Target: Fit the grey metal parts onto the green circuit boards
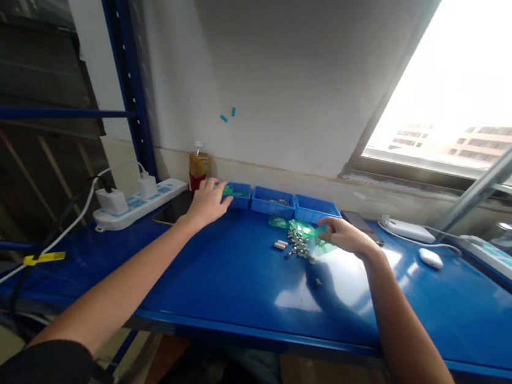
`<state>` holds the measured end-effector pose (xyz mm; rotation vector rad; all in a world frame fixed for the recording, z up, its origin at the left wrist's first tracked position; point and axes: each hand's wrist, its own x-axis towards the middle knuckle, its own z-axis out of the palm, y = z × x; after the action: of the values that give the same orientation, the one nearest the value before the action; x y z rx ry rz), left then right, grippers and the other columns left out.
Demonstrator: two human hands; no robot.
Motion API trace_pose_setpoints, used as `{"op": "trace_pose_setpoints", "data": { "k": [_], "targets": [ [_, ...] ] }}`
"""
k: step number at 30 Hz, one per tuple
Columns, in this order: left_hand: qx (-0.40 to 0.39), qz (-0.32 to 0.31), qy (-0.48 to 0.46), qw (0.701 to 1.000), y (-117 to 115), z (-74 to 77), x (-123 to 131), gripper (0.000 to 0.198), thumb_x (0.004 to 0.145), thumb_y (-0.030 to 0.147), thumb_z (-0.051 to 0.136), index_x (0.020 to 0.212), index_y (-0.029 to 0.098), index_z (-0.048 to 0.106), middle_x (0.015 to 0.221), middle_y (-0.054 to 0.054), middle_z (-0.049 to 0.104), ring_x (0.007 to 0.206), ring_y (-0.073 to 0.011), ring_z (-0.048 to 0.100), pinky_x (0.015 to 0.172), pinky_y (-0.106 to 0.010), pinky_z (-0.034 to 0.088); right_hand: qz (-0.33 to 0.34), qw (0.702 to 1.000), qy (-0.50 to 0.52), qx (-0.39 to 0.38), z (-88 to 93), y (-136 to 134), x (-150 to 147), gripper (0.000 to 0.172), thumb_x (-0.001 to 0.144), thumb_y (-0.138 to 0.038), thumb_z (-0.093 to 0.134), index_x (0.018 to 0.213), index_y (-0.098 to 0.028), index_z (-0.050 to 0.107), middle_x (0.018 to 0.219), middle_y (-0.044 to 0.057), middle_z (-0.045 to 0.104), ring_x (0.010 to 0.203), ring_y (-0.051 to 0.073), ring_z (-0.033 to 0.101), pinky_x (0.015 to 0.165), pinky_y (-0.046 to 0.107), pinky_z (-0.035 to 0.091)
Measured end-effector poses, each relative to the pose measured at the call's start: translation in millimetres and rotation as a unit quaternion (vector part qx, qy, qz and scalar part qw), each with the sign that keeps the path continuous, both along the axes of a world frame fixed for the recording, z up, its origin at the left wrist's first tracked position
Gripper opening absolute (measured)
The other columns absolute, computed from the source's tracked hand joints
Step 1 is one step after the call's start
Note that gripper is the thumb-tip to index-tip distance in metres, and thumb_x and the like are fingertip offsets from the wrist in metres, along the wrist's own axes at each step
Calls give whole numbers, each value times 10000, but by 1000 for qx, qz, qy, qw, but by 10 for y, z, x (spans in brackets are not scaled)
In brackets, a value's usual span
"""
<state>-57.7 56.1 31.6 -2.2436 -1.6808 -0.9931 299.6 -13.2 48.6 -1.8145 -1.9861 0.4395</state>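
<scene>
My left hand (208,203) reaches over the near left side of the left blue bin (246,202), its thumb and fingers apart. Green pieces (234,191) lie in that bin. On the blue table, my right hand (346,235) has its fingers curled at the edge of a green see-through plastic bag (329,247), which seems pinched between finger and thumb. Left of this hand is a heap of small silvery metal parts (299,244), partly on green plastic (279,222). A few pale cylinders (280,245) lie beside the heap.
The middle blue bin (272,207) holds small metal parts; a right blue bin (317,209) adjoins it. A drink bottle (198,167), a power strip (143,204) and a dark phone (173,210) are at left. At right are another phone (363,227), a white case (430,258) and cables.
</scene>
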Motion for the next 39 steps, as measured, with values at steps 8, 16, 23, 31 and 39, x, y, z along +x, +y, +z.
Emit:
{"op": "trace_pose_setpoints", "data": {
  "k": [8,16,23,31,39],
  "targets": [
    [-339,-296,-323,833,-650,2,697,549,859,603,395,970,149,683,857,-92,704,739,-187,629,589,-250,448,105,938,59,326,-110,-158,-842,194,811,-195,500,943,-199,642,835,47,562,790,180,532,730,307,438],
    [-410,-241,-464,747,-504,-172,646,250,741,344,659,876,133,648,731,-35,640,600,-103,558,533,-200,388,239,910,-1,338,-365,-307,-1293,293,792,-113,507,994,-261,659,941,70,569,960,231,484,861,389,419],
    [-111,-273,-330,897,-538,-179,655,145,841,273,553,931,169,599,856,-43,634,781,-157,590,681,-271,470,108,964,207,127,-313,-229,-1278,390,860,-522,459,865,-179,645,854,62,637,871,216,565,803,358,448],
    [21,-309,-118,943,-613,-154,634,125,866,235,535,942,193,625,955,-57,617,941,-199,548,871,-342,433,23,917,393,58,-321,24,-1429,402,821,-571,447,714,-188,509,537,-13,541,478,128,516,451,231,381],
    [-286,-191,-361,867,-434,-207,612,352,854,431,517,1053,147,573,1070,-96,619,904,-188,583,697,-269,466,56,942,275,186,-510,-66,-1365,227,850,-431,439,778,-219,475,579,-24,534,504,143,548,492,245,415]
  ]
}}
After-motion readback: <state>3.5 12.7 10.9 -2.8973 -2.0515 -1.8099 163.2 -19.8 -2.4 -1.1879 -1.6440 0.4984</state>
